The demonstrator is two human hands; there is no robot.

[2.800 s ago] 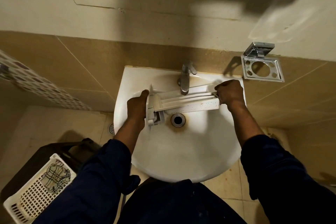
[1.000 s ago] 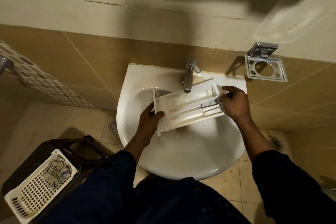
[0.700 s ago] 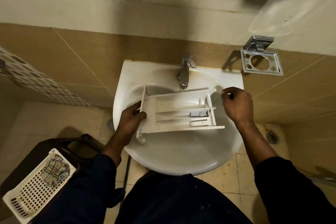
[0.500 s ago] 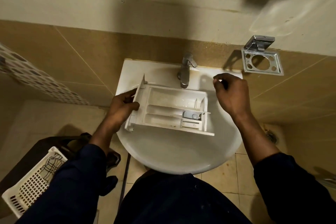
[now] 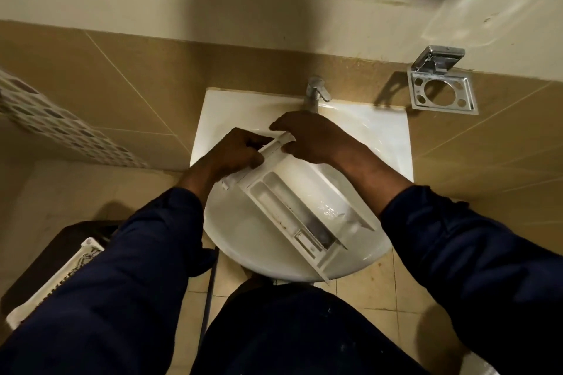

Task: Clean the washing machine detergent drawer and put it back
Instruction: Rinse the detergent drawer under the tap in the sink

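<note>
The white plastic detergent drawer [image 5: 300, 208] now lies diagonally over the white ceramic basin [image 5: 359, 131], no longer sideways. Left hand [image 5: 233, 154] still grips its front panel; right hand [image 5: 313, 137] has joined, fingers grasping there.

hands [image 5: 310, 138] hide drawer [image 5: 300, 210] front, basket [image 5: 58, 277] half-covered

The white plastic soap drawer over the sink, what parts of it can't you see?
All in the head view:
- Front panel of the white plastic detergent drawer: mostly covered by the left hand and right hand.
- Its underside: faces the white ceramic sink.
- Dirt in its compartments: too small and dim.
- Sink drain: hidden under the drawer.
</note>
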